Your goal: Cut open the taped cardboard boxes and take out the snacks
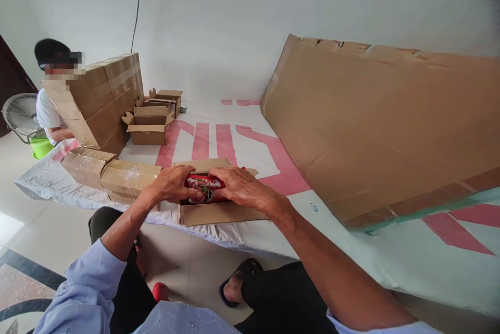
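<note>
Between left hand (pixel 172 183) and right hand (pixel 241 186), clasping its ends, lies a red packet (pixel 203 184).

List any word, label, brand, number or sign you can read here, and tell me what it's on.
No text reads with certainty.
White sheet: large pink strokes, perhaps parts of characters; no word can be made out.
Same sheet: a small blue mark, too small to read for sure.
Red patterned item in the open box: no lettering I can make out.
Small greenish item: too small to read.
</note>
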`<state>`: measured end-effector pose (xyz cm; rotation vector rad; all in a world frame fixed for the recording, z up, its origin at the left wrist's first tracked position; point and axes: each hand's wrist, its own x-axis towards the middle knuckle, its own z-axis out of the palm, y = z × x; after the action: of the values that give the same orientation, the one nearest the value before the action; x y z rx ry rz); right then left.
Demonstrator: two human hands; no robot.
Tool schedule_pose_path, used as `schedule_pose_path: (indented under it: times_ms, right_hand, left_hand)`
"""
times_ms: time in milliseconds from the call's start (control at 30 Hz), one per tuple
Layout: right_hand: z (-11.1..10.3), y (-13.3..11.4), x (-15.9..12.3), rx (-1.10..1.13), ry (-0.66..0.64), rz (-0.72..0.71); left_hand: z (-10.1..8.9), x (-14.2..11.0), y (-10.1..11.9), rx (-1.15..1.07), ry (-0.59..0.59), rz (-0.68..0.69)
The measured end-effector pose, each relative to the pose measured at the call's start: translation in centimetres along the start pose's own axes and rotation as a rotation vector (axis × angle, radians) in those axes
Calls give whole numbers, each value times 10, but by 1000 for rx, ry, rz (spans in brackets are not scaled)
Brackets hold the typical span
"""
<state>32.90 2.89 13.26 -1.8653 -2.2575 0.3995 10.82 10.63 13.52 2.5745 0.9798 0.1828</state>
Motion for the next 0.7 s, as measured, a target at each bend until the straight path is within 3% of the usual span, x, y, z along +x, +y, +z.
schedule_pose_path:
  times_ms: [100, 167, 267, 333, 367, 433, 533, 600, 700]
  right_hand:
    - [-12, -6, 2, -20, 80, -106]
    - [-14, -5, 4, -48, 207, -159]
    - [-2, 8, 9, 3, 609, -92]
    - [14, 19, 16, 197, 844, 16]
    - [23, 23, 20, 353, 897, 65]
    - [41, 27, 29, 739, 840, 127]
    - [60, 23, 40, 1220, 542, 142]
    - [65, 17, 44, 1370, 411, 116]
    - [68, 15, 45, 1456, 389, 84]
  left_hand:
    - [-13, 10, 0, -167, -87, 12]
    - [-13, 14, -5, -292, -79, -26]
    - [0, 15, -17, -561, 77, -110]
    - [12, 15, -26, -789, 195, -174]
    - [18, 14, -29, -899, 240, -204]
    - [28, 14, -32, -1079, 296, -235]
    - [38, 16, -31, -1237, 332, -192]
    - [41, 17, -30, -1295, 343, -148]
    - [41, 18, -32, -1361, 314, -91]
